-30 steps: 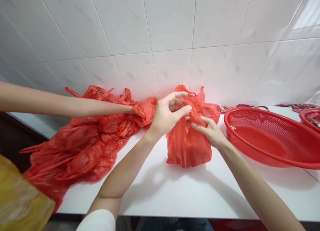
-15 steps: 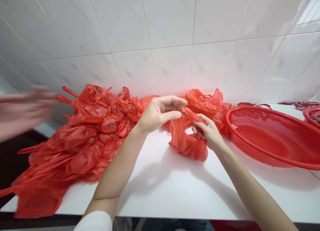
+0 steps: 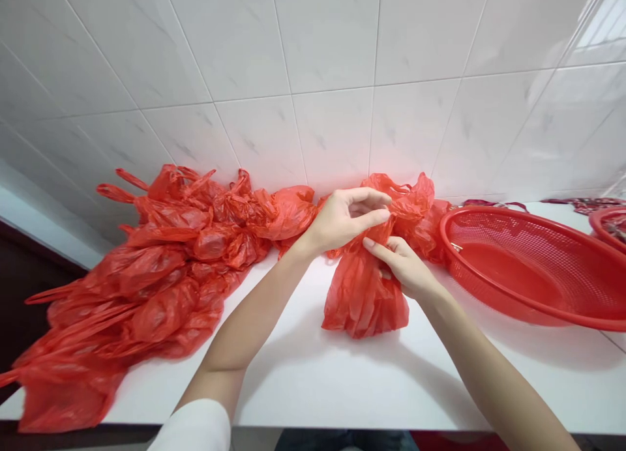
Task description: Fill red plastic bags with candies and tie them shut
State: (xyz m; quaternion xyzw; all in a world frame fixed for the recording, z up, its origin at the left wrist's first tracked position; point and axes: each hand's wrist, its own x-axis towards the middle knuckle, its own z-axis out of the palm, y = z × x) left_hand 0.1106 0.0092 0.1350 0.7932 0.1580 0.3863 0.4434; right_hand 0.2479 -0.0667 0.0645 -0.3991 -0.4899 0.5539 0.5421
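Observation:
A red plastic bag [image 3: 364,298] hangs in front of me, gathered at its top and spread out in folds below, its lower edge close to the tabletop. My right hand [image 3: 403,263] is closed on the upper part of this bag, thumb pressed on the near side. At the bag's top, my left hand [image 3: 348,218] has its fingers curled and its thumb tip against the plastic in a loose pinch. What lies between the left fingertips is partly hidden.
Many filled red bags [image 3: 161,268] are heaped on the left of the white table [image 3: 313,386]. More red bags [image 3: 415,203] lie against the tiled wall. A red plastic basket [image 3: 518,281] stands at the right, with part of another basket [image 3: 609,226] beyond.
The bag has gone from bent and bunched to hanging downward and spread out. Both hands have shifted, the left one to the right. Another person's blurred hand at the left has left the view.

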